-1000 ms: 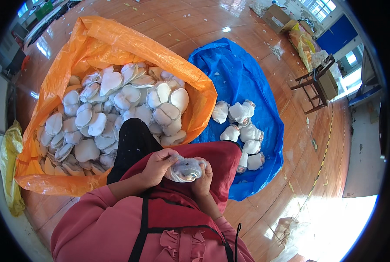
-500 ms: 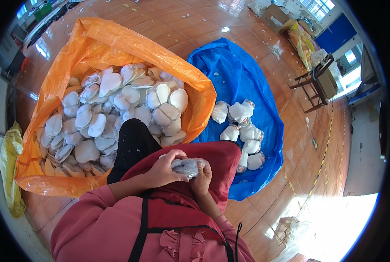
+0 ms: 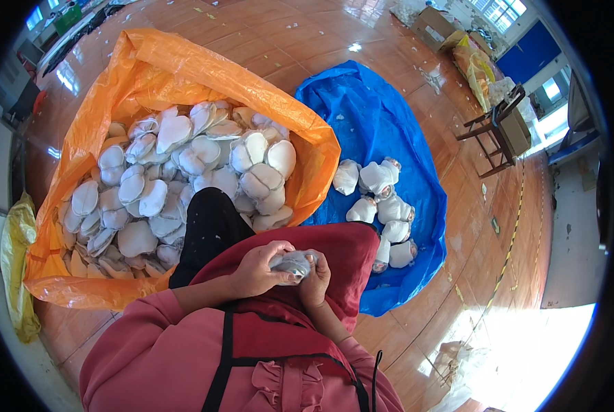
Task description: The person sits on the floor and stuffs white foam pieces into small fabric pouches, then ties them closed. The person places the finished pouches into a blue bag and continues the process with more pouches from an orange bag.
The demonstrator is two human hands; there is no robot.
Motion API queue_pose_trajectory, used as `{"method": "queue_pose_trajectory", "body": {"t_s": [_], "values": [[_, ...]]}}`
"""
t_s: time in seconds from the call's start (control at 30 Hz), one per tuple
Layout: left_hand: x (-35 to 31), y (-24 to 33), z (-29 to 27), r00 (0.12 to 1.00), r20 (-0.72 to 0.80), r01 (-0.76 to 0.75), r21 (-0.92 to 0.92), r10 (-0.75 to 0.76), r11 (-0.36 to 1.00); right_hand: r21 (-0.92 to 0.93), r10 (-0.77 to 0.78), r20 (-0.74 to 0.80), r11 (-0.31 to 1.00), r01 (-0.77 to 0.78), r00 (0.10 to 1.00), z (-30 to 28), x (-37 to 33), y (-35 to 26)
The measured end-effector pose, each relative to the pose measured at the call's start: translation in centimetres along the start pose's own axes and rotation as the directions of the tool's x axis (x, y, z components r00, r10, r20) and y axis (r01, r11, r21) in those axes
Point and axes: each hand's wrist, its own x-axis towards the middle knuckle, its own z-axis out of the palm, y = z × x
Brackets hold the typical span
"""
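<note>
Over my lap, my left hand and my right hand grip a small grey-and-white fabric piece between them. My left thumb and fingers close round one end, my right fingers press the other. Part of the piece is hidden by my fingers. To the left of my knee lies a wide orange plastic sack, rolled open and heaped with white-and-grey padded fabric pieces. On the right, a blue plastic sheet holds several rounded white bundles with darker, reddish ends.
A crumpled yellow bag lies at the left against pale panels. A wooden chair stands at the far right, and a cardboard box lies at the back. Small scraps dot the tiled floor.
The fabric piece has been turned slightly in my hands and looks more bunched. My right fingers have shifted a little around its end. The sack and sheet stay put.
</note>
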Motion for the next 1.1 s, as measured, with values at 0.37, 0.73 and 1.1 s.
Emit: {"method": "queue_pose_trajectory", "body": {"t_s": [0.37, 0.73, 1.1], "values": [[1.6, 0.3, -0.9, 0.934, -0.192, 0.229, -0.327, -0.302, 0.917, 0.049, 0.105, 0.225, 0.992, -0.119, 0.969, -0.2, 1.1, -0.9], [1.0, 0.2, -1.3, 0.906, -0.015, 0.359, -0.501, -0.423, 0.787, 0.029, 0.250, 0.321, 0.962, -0.273, 0.914, -0.1, 0.9, -1.4], [0.8, -1.2, -0.3, 0.854, 0.050, 0.449, -0.573, -0.517, 0.686, 0.128, 0.241, 0.210, 0.954, -0.271, 0.948, -0.6, 0.4, 0.5]]}}
